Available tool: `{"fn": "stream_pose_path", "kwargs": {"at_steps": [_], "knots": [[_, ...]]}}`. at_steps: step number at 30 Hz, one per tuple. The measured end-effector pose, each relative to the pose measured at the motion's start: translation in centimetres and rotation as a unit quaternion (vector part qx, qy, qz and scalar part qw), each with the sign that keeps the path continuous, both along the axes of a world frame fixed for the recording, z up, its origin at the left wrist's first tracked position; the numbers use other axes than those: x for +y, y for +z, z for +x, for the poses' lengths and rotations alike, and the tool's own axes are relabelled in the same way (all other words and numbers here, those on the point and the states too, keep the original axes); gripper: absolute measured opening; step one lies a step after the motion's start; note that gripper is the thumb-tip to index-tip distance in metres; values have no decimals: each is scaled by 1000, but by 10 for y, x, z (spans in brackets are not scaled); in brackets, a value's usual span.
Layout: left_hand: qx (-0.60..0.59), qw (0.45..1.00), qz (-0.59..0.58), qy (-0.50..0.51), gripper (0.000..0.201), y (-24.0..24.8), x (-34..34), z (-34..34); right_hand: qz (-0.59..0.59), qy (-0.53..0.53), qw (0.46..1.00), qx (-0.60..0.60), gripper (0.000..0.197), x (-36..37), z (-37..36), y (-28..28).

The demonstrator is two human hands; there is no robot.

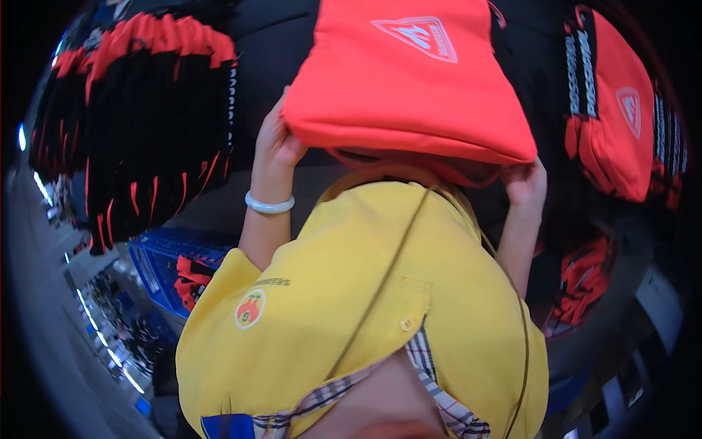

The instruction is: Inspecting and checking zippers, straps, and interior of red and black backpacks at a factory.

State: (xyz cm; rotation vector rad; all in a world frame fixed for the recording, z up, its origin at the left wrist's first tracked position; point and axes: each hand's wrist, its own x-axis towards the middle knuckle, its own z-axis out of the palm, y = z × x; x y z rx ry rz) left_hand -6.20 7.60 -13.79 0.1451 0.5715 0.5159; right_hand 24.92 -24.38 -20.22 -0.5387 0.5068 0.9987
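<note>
A bright red fabric bag (409,95) with a pale printed triangular emblem is held up in front of my yellow shirt. Its lower edge faces me, and its top runs out of the picture. My left hand (281,139) grips the lower left corner, with most of its fingers hidden behind the cloth. At the opposite corner my right hand (526,183) is closed on the bag from beneath, its fingers partly covered. Some looser red material shows under the edge between the two hands.
A thick stack of black and red bags (153,124) stands at the left. More red bags (621,110) with dark, lettered straps are at the right. Below the stack, a blue crate (157,274) holds red and black items. Other red items (583,282) lie low at the right.
</note>
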Motion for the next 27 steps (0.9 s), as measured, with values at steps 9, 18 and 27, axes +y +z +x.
{"fn": "stream_pose_path", "kwargs": {"at_steps": [9,18,27], "knots": [[-204,977,5,-59,35,57,-13,29,91,-25,995,-17,36,-11,80,-6],[256,304,891,-217,34,135,-2,41,139,-12,982,-127,38,22,113,97],[180,495,818,-233,22,132,13,65,-145,38,876,-458,38,63,85,203]]}}
